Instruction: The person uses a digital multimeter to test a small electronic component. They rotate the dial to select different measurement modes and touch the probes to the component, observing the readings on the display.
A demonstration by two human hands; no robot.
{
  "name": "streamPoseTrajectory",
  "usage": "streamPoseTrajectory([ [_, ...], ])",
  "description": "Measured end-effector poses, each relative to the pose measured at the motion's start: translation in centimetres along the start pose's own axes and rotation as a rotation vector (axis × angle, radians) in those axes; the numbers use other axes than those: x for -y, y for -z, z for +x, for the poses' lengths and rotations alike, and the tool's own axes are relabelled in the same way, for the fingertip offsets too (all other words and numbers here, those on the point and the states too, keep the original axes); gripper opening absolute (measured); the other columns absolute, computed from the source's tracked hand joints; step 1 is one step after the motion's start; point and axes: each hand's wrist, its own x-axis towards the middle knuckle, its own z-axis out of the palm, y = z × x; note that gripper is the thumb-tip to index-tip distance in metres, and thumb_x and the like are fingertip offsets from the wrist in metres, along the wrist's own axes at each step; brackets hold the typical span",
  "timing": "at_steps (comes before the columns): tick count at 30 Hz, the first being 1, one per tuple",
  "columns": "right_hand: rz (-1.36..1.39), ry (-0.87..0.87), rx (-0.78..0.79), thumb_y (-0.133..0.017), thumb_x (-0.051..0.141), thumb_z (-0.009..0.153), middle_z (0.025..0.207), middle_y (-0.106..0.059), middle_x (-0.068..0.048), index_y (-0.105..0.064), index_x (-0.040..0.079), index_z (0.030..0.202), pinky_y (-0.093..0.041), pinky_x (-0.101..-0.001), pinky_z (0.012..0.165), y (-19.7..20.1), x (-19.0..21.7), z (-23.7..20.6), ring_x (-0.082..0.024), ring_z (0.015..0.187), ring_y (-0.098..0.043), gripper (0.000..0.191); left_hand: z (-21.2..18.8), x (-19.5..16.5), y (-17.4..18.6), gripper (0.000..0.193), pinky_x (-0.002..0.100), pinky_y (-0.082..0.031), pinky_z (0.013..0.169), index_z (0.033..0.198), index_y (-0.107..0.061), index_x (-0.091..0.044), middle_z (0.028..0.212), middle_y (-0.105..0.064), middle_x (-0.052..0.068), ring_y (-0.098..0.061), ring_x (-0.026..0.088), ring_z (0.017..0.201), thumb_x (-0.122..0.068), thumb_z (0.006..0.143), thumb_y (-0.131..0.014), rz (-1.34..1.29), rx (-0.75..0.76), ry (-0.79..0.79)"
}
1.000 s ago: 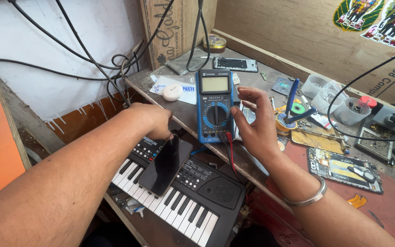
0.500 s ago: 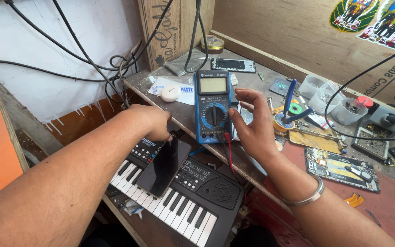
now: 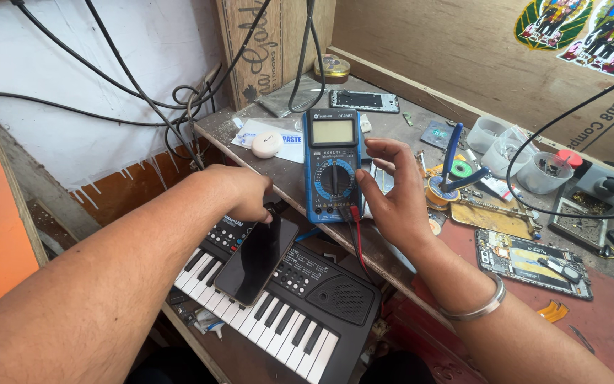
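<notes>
Multimeter (image 3: 332,165) unmoved, phone (image 3: 256,260) laid flatter

A worn, dusty workbench (image 3: 264,131) carries a blue multimeter (image 3: 332,165) near its front edge, a white round puck (image 3: 267,144) on a paper sheet (image 3: 294,139) toward the left corner, and a bare phone board (image 3: 532,262) rightward.
</notes>
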Motion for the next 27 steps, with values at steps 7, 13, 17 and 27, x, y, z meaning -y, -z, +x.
streamPoseTrajectory([
  [7, -0.013, -0.015, 0.011, -0.071, 0.001, 0.094, 0.132, -0.061, -0.011, -0.054, 0.002, 0.132, -0.052, -0.0401, 0.109, -0.05, -0.09, -0.11, -0.023, 0.128, -0.06, 0.041, -0.18, -0.24, -0.13, 0.066, 0.043, -0.049, 0.11, 0.151, -0.049, -0.028, 0.145, -0.06, 0.006, -0.06, 0.027, 0.133, -0.048, 0.092, -0.069, -0.077, 0.026, -0.1],
  [13, -0.005, -0.038, 0.02, -0.071, 0.002, 0.095, 0.132, -0.062, -0.011, -0.054, 0.002, 0.132, -0.051, -0.0398, 0.11, -0.02, -0.36, -0.21, -0.022, 0.127, -0.061, 0.041, -0.05, -0.63, -0.21, 0.059, 0.041, -0.049, 0.109, 0.144, -0.056, -0.027, 0.142, -0.063, 0.004, -0.061, 0.026, 0.131, -0.049, 0.091, -0.07, -0.078, 0.009, -0.194],
  [17, 0.016, -0.029, 0.018, -0.07, 0.002, 0.095, 0.132, -0.061, -0.012, -0.053, 0.001, 0.132, -0.05, -0.0401, 0.111, -0.1, -0.43, -0.11, -0.023, 0.127, -0.061, 0.04, -0.12, -0.5, -0.12, 0.059, 0.041, -0.049, 0.109, 0.144, -0.056, -0.027, 0.142, -0.063, 0.005, -0.06, 0.026, 0.131, -0.048, 0.091, -0.07, -0.068, 0.014, -0.179],
  [27, 0.002, -0.038, 0.025, -0.07, 0.002, 0.095, 0.132, -0.061, -0.011, -0.054, 0.001, 0.132, -0.05, -0.0398, 0.111, -0.14, -0.33, -0.15, -0.022, 0.127, -0.06, 0.04, -0.42, -0.7, -0.09, 0.059, 0.042, -0.049, 0.11, 0.147, -0.054, -0.028, 0.143, -0.062, 0.006, -0.06, 0.025, 0.132, -0.046, 0.093, -0.069, -0.094, 0.061, -0.126],
])
